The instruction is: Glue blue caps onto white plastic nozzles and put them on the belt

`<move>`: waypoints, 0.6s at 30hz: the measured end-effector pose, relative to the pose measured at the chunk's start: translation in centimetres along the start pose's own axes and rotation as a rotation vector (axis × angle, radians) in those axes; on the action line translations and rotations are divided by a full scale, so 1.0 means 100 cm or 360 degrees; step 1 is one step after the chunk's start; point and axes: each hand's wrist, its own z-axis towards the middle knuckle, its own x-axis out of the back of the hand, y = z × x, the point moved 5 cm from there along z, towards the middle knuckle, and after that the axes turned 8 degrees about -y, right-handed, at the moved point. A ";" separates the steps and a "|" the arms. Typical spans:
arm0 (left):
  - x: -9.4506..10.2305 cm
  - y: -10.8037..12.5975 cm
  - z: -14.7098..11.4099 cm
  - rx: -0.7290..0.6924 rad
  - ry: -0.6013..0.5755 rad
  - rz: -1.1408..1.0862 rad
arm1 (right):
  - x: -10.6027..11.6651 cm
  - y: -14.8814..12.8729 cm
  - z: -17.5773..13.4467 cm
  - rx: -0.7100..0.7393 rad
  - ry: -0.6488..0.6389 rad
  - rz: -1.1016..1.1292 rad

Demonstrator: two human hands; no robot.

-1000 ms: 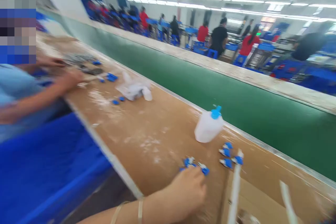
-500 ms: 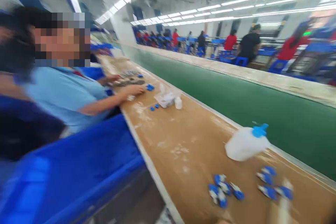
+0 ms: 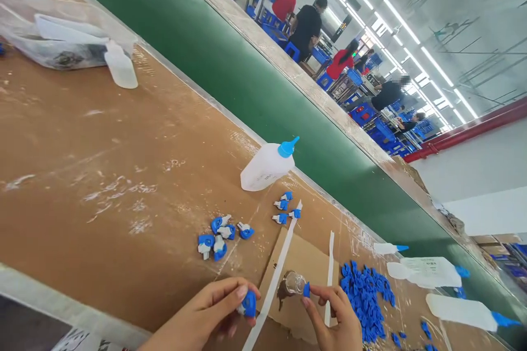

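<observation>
My left hand (image 3: 214, 304) pinches a blue-and-grey plastic part (image 3: 249, 305) between thumb and fingers. In my right hand (image 3: 335, 318) a small blue plastic piece (image 3: 306, 289) is gripped by the fingertips. That piece is at the edge of a small clear round container (image 3: 293, 282), on a cardboard sheet (image 3: 302, 252) with white tape strips; I cannot tell if they touch. Right of the cardboard lies a heap of blue pieces (image 3: 366, 299). Beyond my left hand sit several blue-and-grey parts (image 3: 225, 232), with another small group (image 3: 281, 205) farther back.
A white bottle with a blue nozzle (image 3: 265, 167) stands near the green belt (image 3: 230, 60). More bottles (image 3: 457, 310) lie at the right. A plastic bag (image 3: 82, 55) and a small white bottle (image 3: 121, 68) are at the far left. People sit at benches beyond.
My view has swung right and down from a co-worker at the left to the bench before me. Both my hands, each holding a part, have come into clear view.
</observation>
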 end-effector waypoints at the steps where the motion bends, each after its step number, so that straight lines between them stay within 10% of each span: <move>1: 0.000 0.003 -0.001 0.0015 0.0018 -0.0015 | 0.000 0.000 0.001 0.0001 -0.0008 -0.0018; 18: -0.007 0.000 0.001 -0.0122 -0.0108 -0.0176 | 0.000 -0.006 0.004 0.0059 -0.0047 -0.0038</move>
